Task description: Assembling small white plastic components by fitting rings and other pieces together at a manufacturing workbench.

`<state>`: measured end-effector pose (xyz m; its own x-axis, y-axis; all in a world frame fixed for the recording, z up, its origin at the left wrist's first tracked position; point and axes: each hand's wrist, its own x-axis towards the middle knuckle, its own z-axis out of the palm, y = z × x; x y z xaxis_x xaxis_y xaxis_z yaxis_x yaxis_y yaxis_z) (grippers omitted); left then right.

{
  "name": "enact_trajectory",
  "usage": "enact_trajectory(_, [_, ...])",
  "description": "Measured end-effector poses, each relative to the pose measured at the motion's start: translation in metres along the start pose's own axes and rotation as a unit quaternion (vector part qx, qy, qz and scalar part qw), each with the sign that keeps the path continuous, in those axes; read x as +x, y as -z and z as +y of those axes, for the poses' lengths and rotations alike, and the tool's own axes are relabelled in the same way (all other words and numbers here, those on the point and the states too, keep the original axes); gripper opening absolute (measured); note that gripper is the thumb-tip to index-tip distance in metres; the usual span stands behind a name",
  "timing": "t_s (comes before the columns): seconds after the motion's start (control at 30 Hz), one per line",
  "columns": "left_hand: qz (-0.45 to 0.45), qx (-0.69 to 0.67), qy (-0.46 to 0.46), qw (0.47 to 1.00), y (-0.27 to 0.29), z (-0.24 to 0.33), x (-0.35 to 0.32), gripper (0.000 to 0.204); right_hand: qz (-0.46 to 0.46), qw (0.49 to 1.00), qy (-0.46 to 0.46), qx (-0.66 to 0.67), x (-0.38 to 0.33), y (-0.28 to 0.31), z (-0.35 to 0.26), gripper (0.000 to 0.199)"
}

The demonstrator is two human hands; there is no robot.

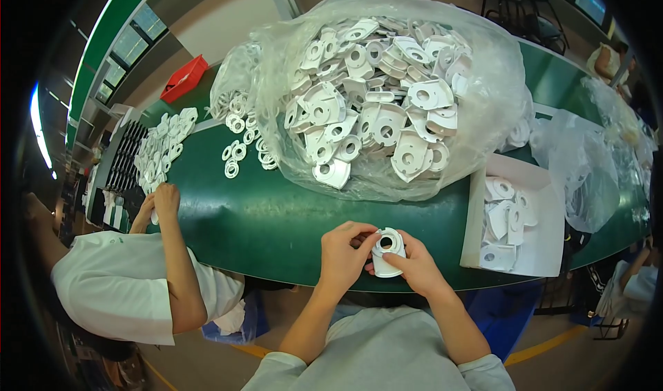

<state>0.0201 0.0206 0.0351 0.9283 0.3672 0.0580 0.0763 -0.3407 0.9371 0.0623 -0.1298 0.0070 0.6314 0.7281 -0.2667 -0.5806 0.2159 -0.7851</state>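
Both the left hand (343, 254) and the right hand (414, 265) pinch one white plastic part (387, 251) by its edges, just above the near rim of the green table (262, 225). A loosened pinch could drop it off that rim onto the floor (a ring seems seated in its hole). Beyond, the heaped clear bag of parts (380, 94) might spill toward the white tray (545, 246).

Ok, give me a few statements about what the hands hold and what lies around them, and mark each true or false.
1. Both the left hand and the right hand hold one white plastic part. True.
2. The big clear bag holds red parts. False: they are white.
3. Loose white rings lie on the green table left of the bag. True.
4. The white tray on the right is bare. False: several white parts lie in it.
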Motion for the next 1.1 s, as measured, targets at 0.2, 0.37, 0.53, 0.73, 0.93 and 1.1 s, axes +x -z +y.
enact_trajectory(0.2, [-0.017, -0.023, -0.019, 0.999, 0.009, -0.008, -0.001, 0.007, -0.001, 0.998, 0.019, 0.053, -0.002, 0.005, 0.003, 0.047])
enact_trajectory(0.37, [-0.034, -0.091, 0.030, 0.995, 0.012, -0.015, -0.006, 0.011, -0.014, 0.999, 0.022, 0.044, -0.003, 0.004, 0.001, 0.058])
enact_trajectory(0.53, [-0.077, -0.147, 0.059, 0.984, 0.012, -0.019, -0.010, 0.016, -0.010, 0.999, 0.049, 0.016, -0.005, 0.001, -0.001, 0.067])
enact_trajectory(0.73, [-0.115, -0.179, 0.059, 0.975, 0.012, -0.021, -0.010, 0.019, -0.029, 0.998, 0.043, 0.033, -0.010, 0.000, -0.006, 0.070])
enact_trajectory(0.93, [-0.097, -0.189, 0.053, 0.976, 0.012, -0.010, -0.016, 0.020, -0.022, 0.997, 0.063, -0.027, -0.009, -0.001, 0.001, 0.060])
enact_trajectory(1.1, [-0.074, -0.094, -0.022, 0.993, 0.011, 0.012, -0.023, 0.020, 0.001, 0.993, 0.101, -0.053, -0.015, -0.004, 0.002, 0.042])
